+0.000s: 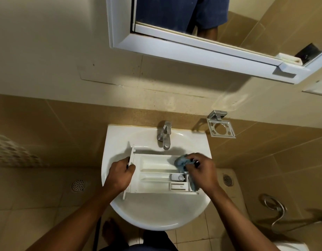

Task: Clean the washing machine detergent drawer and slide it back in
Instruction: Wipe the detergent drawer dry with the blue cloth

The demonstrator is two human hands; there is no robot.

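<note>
Two hands work over a white basin [156, 220], seen from the head camera looking straight down. The detergent drawer [153, 164] lies flat across the middle of the basin, just in front of the tap [165, 136]. Its open compartments face up and its front panel sits toward the basin's left side.

The left hand [120, 175] holds that panel, with its fingers [131, 167] curled round the panel's edge and clamped on it. The right hand [201, 172] is at the drawer's other end, toward the basin's right side. Its fingers [192, 160] are bunched together, pinching a blue-grey cloth [182, 161].

The cloth is crumpled against the far right corner of the large compartment. A strip of it hangs across the drawer's right end, beside the small compartments. The drawer thus spans the space between the two sets of fingers. Whether the right fingertips themselves touch the plastic cannot be told.

A chrome holder [221, 126] is fixed to the wall just right of the basin's back edge, and a mirrored cabinet [174, 49] hangs well above the basin. A round floor drain [78, 185] shows left of the basin, and a metal hose [276, 209] coils well to its right.
</note>
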